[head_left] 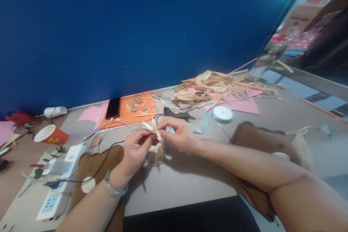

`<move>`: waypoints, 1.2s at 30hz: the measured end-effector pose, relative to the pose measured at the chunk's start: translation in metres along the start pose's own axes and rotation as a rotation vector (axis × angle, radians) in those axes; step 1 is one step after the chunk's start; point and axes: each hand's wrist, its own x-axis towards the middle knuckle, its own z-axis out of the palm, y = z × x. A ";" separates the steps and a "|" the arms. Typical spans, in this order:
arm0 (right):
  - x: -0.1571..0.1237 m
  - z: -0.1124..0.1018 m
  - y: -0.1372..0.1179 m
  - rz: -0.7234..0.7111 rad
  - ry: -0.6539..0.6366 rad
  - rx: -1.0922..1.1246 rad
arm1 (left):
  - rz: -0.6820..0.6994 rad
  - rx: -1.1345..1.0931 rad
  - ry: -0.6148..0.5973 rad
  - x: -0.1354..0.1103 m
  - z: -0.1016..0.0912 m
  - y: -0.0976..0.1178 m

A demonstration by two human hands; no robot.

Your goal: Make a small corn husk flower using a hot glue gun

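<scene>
My left hand (137, 148) and my right hand (176, 136) meet over the middle of the grey table (179, 185). Both pinch a small pale piece made of dried husk strips (154, 129), with pointed tips sticking up between the fingers. My left wrist wears a pale green bangle (115, 188). Just under the hands sits a small clear round container (156, 153) with pale bits inside. Black scissors (178, 114) lie just beyond my right hand.
A heap of dried husks (217, 87) lies on pink paper at the back. An orange sheet (133, 110) carries brown discs, beside a black phone (113, 107). A tape roll (222, 113), a red paper cup (50, 135), a white power strip (58, 185) and brown mats (92, 166) surround the hands.
</scene>
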 end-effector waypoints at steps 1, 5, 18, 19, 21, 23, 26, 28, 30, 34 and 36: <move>0.000 0.000 0.001 -0.004 -0.004 0.003 | 0.028 0.026 -0.001 0.000 0.000 0.000; -0.001 -0.001 0.003 -0.030 -0.030 0.014 | 0.146 0.095 -0.005 -0.001 -0.002 -0.002; 0.002 -0.007 -0.011 0.072 -0.047 0.098 | 0.144 0.030 -0.089 -0.003 -0.003 -0.001; 0.002 -0.007 -0.012 0.070 -0.056 0.098 | 0.138 0.027 -0.092 -0.003 -0.004 -0.001; 0.003 -0.010 -0.013 0.065 -0.086 0.086 | 0.138 0.022 -0.098 -0.004 -0.005 -0.003; 0.005 -0.012 -0.014 0.057 -0.120 0.074 | 0.144 0.022 -0.107 -0.004 -0.005 -0.005; 0.007 -0.015 -0.013 0.038 -0.159 0.084 | 0.153 0.028 -0.104 -0.004 -0.005 -0.007; 0.007 -0.015 -0.010 0.024 -0.178 0.105 | 0.168 0.010 -0.086 -0.004 -0.005 -0.007; 0.007 -0.015 -0.007 0.012 -0.194 0.130 | 0.175 -0.025 -0.076 -0.003 -0.004 -0.006; 0.007 -0.016 -0.003 -0.003 -0.221 0.186 | 0.144 -0.054 -0.062 -0.004 -0.004 -0.006; 0.007 -0.017 -0.004 -0.002 -0.217 0.195 | 0.135 -0.041 -0.050 -0.004 -0.005 -0.007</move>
